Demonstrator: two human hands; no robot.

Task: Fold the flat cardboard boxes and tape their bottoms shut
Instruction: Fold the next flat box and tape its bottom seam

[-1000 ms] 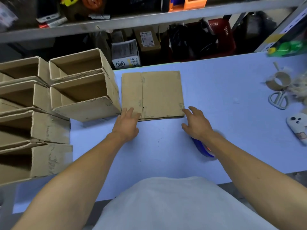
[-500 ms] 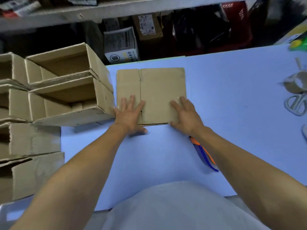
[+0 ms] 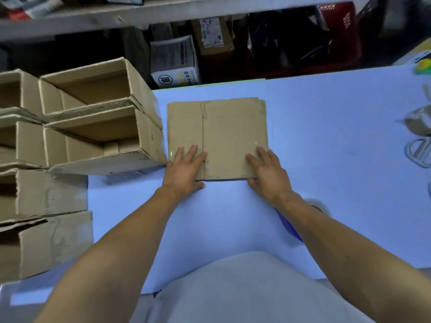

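A flat brown cardboard box (image 3: 224,129) lies on the light blue table (image 3: 326,127), straight ahead of me. My left hand (image 3: 185,170) rests on its near left corner with fingers spread flat on the card and the thumb down on the table. My right hand (image 3: 268,174) lies on the near right corner, fingers straight on top, thumb at the near edge. A blue and orange tape dispenser (image 3: 291,222) sits on the table, mostly hidden under my right forearm.
Several folded open boxes (image 3: 98,127) are stacked on their sides along the left, close to the flat box. A tape roll (image 3: 417,122) and scissors (image 3: 418,152) lie at the right edge. Shelving with cartons and a red basket (image 3: 335,31) stands behind the table.
Both hands reached forward from the table onto the near corners of the flat box and now lie on it. My view dropped and moved closer.
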